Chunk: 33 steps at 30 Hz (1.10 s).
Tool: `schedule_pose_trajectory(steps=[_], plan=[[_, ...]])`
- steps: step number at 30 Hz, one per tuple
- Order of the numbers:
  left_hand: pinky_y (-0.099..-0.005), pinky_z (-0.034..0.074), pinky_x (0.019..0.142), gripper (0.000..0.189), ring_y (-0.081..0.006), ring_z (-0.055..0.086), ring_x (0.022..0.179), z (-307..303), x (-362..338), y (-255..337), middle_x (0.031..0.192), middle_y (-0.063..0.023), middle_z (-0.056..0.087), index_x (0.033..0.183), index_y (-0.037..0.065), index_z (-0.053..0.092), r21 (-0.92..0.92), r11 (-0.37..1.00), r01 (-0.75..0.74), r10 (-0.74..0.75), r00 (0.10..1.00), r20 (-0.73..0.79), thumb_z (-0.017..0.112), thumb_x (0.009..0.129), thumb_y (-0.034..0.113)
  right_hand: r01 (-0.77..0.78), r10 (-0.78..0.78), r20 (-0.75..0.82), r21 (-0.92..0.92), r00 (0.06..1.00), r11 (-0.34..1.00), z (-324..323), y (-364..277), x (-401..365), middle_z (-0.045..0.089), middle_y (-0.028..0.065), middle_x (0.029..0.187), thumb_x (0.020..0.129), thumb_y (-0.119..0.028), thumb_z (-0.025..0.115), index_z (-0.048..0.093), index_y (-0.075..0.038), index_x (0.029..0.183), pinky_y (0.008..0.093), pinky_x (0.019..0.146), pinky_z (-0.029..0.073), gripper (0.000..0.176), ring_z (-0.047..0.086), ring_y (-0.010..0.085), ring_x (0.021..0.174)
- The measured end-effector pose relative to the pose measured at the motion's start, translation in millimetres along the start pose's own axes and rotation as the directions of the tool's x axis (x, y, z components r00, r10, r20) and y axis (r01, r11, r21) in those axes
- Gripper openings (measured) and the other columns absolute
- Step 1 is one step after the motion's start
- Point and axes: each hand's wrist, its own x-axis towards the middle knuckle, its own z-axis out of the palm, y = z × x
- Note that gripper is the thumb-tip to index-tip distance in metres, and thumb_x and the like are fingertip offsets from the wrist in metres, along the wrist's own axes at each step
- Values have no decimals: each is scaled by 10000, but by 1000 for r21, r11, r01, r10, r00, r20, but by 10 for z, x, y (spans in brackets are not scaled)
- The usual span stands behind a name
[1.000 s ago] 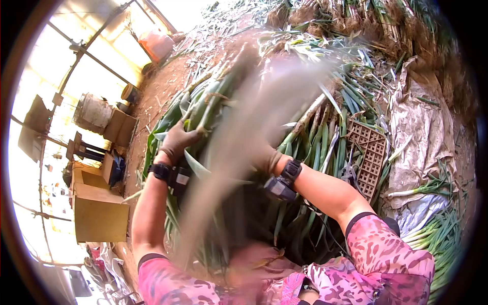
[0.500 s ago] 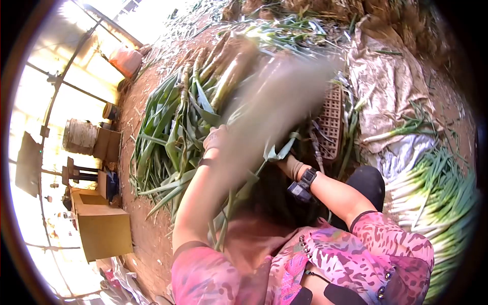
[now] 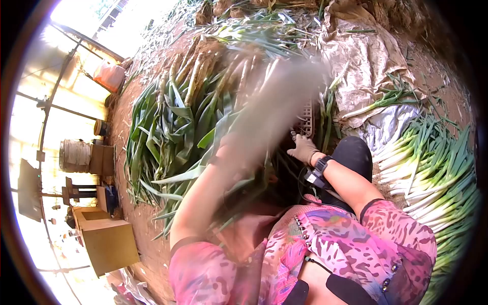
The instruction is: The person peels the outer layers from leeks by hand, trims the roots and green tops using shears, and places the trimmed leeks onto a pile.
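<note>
My left hand is at the near side of a heap of untrimmed long green onions, among their broad leaves. A grey-brown blur crosses the view in front of it and hides most of its fingers, so I cannot make out what it holds. My right hand, in a beige work glove, is apart from the leaves, its thumb spread from the fingers. Just beyond its fingertips is the small dark end of some tool or hose. A brown plastic crate stands behind it, partly covered by the blur.
Peeled green onions with white stems lie in a row at the right. A crumpled beige cloth covers ground beyond, with a loose onion near its edge. A cardboard box and a drum stand left.
My right hand has left the onion leaves beside the crate and its fingers have spread. My left hand has shifted slightly right and lower. The view has also shifted.
</note>
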Motion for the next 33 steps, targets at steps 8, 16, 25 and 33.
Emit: schedule_pose_trajectory(steps=[8, 16, 25, 33], plan=[[-461, 513, 957, 678, -380, 636, 1111, 311, 609, -496, 1172, -188, 666, 1223, 80, 624, -27, 948, 316, -285, 811, -511, 736, 782, 583, -79, -42, 211, 534, 977, 842, -259, 11, -267, 685, 162, 806, 888, -174, 593, 579, 17, 979, 403, 621, 550, 213, 685, 305, 685], [-459, 516, 969, 608, -319, 632, 1199, 78, 494, -784, 1285, -140, 664, 1267, 120, 638, -84, 899, 430, -438, 877, -197, 641, 870, 580, -96, -117, 453, 420, 884, 902, -772, 266, -1196, 680, 113, 736, 857, -139, 556, 601, -4, 899, 373, 605, 556, 148, 693, 227, 638], [-440, 541, 926, 626, -340, 673, 1114, 241, -374, -1037, 1194, -211, 690, 1156, 7, 695, -256, 758, 600, -649, 734, -202, 695, 834, 544, -118, -55, 322, 493, 945, 862, -763, 425, -1230, 672, 104, 729, 867, -125, 578, 624, 5, 935, 339, 560, 545, 154, 667, 202, 580], [-481, 541, 821, 554, -387, 675, 948, 333, -641, -182, 977, -221, 698, 1109, 35, 661, -180, 954, 241, -301, 743, -598, 630, 901, 548, 249, -350, 29, 648, 936, 720, -1349, 547, -1715, 664, 86, 840, 926, -180, 589, 652, -4, 950, 300, 672, 534, 189, 649, 148, 742]])
